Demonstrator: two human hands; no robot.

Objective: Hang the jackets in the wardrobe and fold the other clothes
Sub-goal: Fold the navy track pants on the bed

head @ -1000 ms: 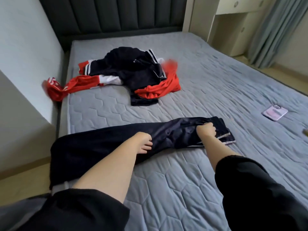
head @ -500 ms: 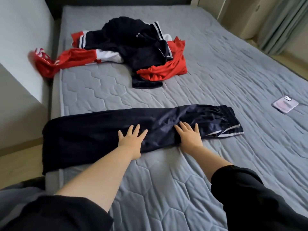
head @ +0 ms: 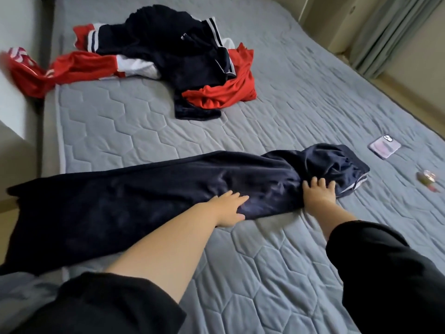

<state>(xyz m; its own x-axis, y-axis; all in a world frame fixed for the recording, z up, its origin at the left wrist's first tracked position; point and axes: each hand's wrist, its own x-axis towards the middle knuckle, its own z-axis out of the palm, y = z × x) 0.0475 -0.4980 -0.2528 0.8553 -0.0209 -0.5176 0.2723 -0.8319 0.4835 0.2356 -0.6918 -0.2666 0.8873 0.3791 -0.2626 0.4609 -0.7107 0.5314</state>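
Observation:
Dark navy track trousers (head: 149,196) lie stretched across the near part of the grey bed (head: 144,131), their leg ends hanging over the left edge and the waistband bunched at the right. My left hand (head: 230,209) presses flat on the trousers near their middle, fingers straight. My right hand (head: 317,192) rests flat on the cloth just left of the waistband, fingers spread. A heap of navy, red and white sports clothes (head: 178,51) lies further back on the bed.
A phone in a pink case (head: 384,147) lies on the bed at the right, with a small gold and pink object (head: 427,179) near it. A red garment (head: 26,71) hangs off the bed's left edge by the wall. Curtains (head: 390,34) hang at the far right.
A second ago my hands gripped the trousers with curled fingers. Then they flattened on the cloth, and now both have slid right towards the waistband, which has bunched up.

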